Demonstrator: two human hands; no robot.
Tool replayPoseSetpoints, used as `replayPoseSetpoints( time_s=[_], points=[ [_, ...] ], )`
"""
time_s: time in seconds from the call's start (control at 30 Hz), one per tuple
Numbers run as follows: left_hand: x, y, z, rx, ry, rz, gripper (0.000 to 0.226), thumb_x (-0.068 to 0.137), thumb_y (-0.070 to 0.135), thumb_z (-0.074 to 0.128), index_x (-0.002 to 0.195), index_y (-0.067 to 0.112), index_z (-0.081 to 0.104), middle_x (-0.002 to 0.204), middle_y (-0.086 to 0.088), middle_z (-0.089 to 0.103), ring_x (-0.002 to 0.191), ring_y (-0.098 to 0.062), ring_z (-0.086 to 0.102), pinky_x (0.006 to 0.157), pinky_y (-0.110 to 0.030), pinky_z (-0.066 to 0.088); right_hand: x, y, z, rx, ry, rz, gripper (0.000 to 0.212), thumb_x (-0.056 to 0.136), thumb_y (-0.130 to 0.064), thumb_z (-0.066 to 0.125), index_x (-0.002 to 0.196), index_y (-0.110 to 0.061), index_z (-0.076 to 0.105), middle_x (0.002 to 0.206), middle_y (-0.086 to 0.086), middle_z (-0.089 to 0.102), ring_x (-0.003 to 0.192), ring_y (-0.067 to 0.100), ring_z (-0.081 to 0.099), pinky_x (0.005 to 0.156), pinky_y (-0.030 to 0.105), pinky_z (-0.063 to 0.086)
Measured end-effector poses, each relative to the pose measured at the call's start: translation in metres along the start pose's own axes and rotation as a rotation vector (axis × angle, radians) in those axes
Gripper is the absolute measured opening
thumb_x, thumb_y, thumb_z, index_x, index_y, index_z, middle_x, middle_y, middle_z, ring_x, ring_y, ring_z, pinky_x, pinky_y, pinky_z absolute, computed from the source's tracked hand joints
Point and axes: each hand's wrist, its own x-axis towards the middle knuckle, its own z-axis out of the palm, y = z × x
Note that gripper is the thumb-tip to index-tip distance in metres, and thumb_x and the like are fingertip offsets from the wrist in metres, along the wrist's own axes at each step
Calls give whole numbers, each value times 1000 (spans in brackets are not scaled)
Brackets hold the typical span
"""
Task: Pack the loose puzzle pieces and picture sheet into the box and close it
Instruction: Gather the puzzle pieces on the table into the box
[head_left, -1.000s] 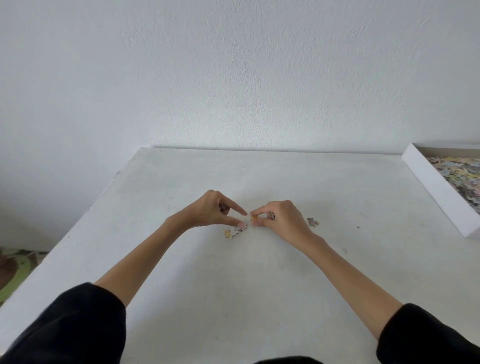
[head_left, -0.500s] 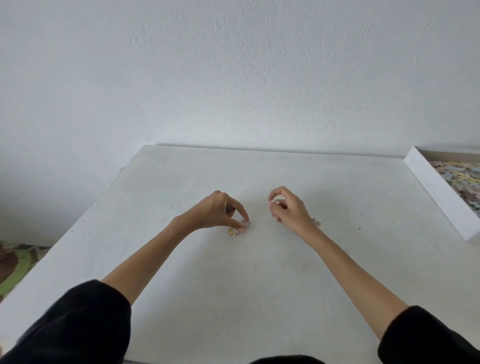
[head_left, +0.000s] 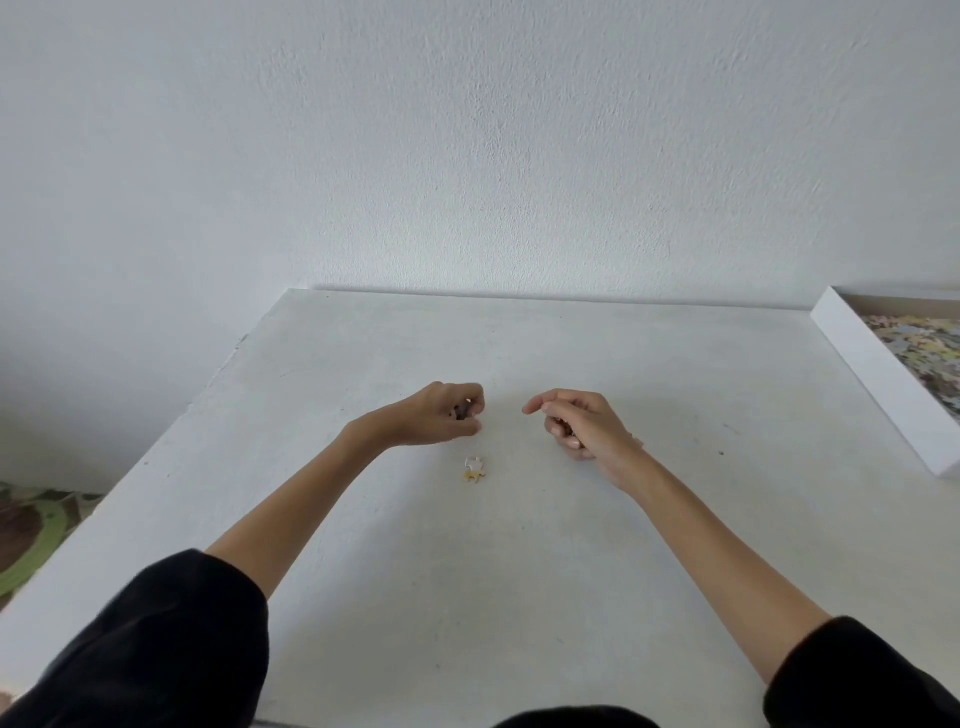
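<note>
Here's your white worktop (head_left: 519, 571), and the open white box (head_left: 883, 374) sits at its far right edge, with a heap of pastel puzzle pieces (head_left: 924, 348) inside it. Both your hands hover well to the left of the box. Your right hand (head_left: 587, 431) is the one closer to the box: forefinger stretched out, the other fingers curled into the palm around a few gathered pieces (head_left: 560, 429), which show only as dark bits. Your left hand (head_left: 431, 415) is further from the box, fingers and thumb curled in tight on a dark piece (head_left: 462, 413). One loose puzzle piece (head_left: 474, 469), white and yellow, lies flat on the worktop, well left of the box and just nearer you than your left hand, touching neither hand.
</note>
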Motion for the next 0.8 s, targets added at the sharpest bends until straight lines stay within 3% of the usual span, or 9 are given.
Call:
replayPoseSetpoints(
  time_s=[0.1,0.17,0.23,0.43,0.53,0.63,0.7,0.8],
  points=[
    [-2,-3,-2,-112,-17,-29,15,92,4,41,99,15,49,60,6,43,49,-1,40,50,-10,35,-2,-3,-3,-76,47,-52,24,91,-23,53,72,-17,67,44,-10,31,36,6,20,38,15,16],
    [-3,-5,-1,-180,-1,-35,20,93,6,40,108,14,51,63,3,47,47,-2,39,47,-11,34,-4,-5,-9,-101,67,-69,32,90,-32,57,63,-15,65,42,-10,26,36,7,19,38,15,16],
    [-3,-7,0,-243,9,-31,21,96,9,40,110,16,54,67,1,53,44,-4,39,44,-13,32,-6,-3,-16,-64,79,-72,35,93,-32,52,67,-12,66,41,-9,26,36,7,19,37,14,16],
    [-1,-6,0,-317,5,-16,27,98,5,36,103,9,62,78,-1,66,40,-3,34,41,-13,28,-10,4,-41,-183,244,-115,25,96,-11,41,103,-17,64,53,-1,44,34,2,29,36,13,26],
    [0,-4,0,-268,16,-13,30,98,3,34,99,9,63,80,1,61,41,-3,35,43,-13,29,-18,6,-57,-381,348,-170,26,96,-15,43,98,-22,68,54,-3,42,42,3,38,44,9,32],
    [-1,-1,0,-254,23,-9,31,98,3,33,97,8,64,75,1,51,41,-3,34,44,-11,29,-28,8,-71,-590,355,-182,18,89,-32,56,93,-24,71,51,-3,49,48,2,43,50,13,32],
    [-3,0,-2,-238,27,11,27,99,10,39,98,9,66,69,3,47,42,-3,33,45,-9,29,-35,12,-76,-677,327,-136,16,80,-41,67,90,-30,70,41,-6,36,44,2,41,48,19,28],
    [-8,1,-3,-151,23,37,16,92,27,56,97,19,69,52,15,45,44,-4,36,47,-8,31,-46,21,-77,-743,339,-97,25,73,-43,73,97,-35,71,41,-3,25,42,7,35,48,23,22]
  ],
)
